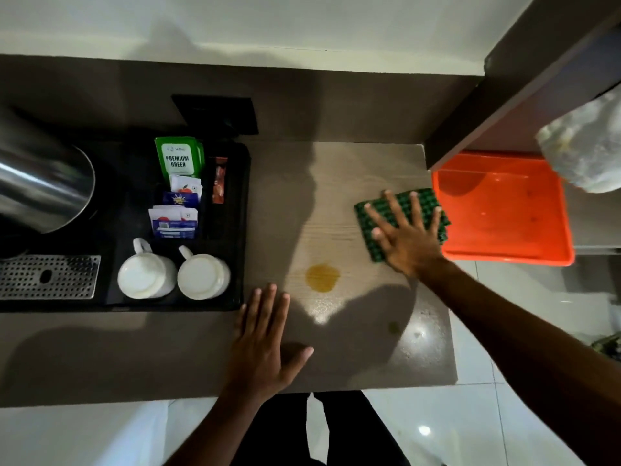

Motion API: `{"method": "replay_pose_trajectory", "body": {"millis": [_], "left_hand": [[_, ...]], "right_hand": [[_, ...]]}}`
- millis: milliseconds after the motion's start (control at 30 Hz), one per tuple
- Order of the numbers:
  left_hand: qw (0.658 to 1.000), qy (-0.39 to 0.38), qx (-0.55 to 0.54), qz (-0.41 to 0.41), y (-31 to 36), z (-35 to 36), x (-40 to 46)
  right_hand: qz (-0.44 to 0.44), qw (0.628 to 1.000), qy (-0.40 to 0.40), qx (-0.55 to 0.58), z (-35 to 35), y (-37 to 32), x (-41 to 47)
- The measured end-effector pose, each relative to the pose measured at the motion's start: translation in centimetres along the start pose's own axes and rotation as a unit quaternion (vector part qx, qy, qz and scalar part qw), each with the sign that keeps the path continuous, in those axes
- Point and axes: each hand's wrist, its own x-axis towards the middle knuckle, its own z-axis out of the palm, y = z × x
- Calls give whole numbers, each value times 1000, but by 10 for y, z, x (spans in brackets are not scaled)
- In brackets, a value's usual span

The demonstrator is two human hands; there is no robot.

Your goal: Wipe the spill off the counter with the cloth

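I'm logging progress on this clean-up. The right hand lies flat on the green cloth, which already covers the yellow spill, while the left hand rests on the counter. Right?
Not quite. The head view shows the green cloth under the right hand, lying beside the orange tray, apart from the yellow spill, which lies uncovered. The left hand does rest on the counter.

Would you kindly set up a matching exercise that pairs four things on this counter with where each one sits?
Things:
1. green checked cloth
2. yellow puddle of spilled liquid
3. two white ceramic mugs
4. bright orange plastic tray

Places:
A. upside down on the black tray
B. past the counter's right end
C. under the spread right hand
D. on bare counter, beyond the flat left hand

Pairs: 1-C, 2-D, 3-A, 4-B
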Motion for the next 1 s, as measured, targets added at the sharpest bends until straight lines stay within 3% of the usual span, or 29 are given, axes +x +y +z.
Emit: {"method": "replay_pose_trajectory", "body": {"millis": [100, 200, 233, 300, 400, 467, 567, 600, 700, 767, 800, 900, 1000], "left_hand": [[1000, 10, -1, 1, -3, 5, 1], [1000, 21, -11, 3, -5, 8, 1], [1000, 24, -12, 3, -6, 8, 0], [999, 32, -13, 5, -6, 8, 1], [999, 40, -20, 10, -7, 10, 0], [999, 36, -17, 9, -8, 10, 0], [999, 24, -22, 1, -4, 7, 2], [1000, 22, -21, -1, -3, 5, 1], [1000, 25, -6, 1, -6, 2, -8], [1000, 23, 8, 8, -14, 3, -15], [1000, 20, 11, 5, -15, 3, -17], [1000, 5, 10, -1, -14, 4, -15], [1000, 12, 0, 3, -14, 1, -15]], "right_hand": [[119, 988, 36, 92, -9, -2, 48], [176, 974, 50, 131, -17, -58, 74], [149, 981, 47, 118, -12, -76, 67], [5, 998, 42, 55, 8, -93, 33], [-209, 976, 32, -53, 16, -46, -5], [-194, 976, 44, -87, 4, -16, 22], [27, 998, 34, 43, -14, -51, 62], [51, 996, 33, 62, -12, -77, 55], [-106, 993, 47, 6, 28, -109, -21], [-221, 973, 42, -55, 35, -75, -51], [-235, 967, 43, -83, 31, -54, -44], [-59, 995, 73, -35, 8, -31, 10], [86, 992, 53, 77, 4, -84, 18]]}}
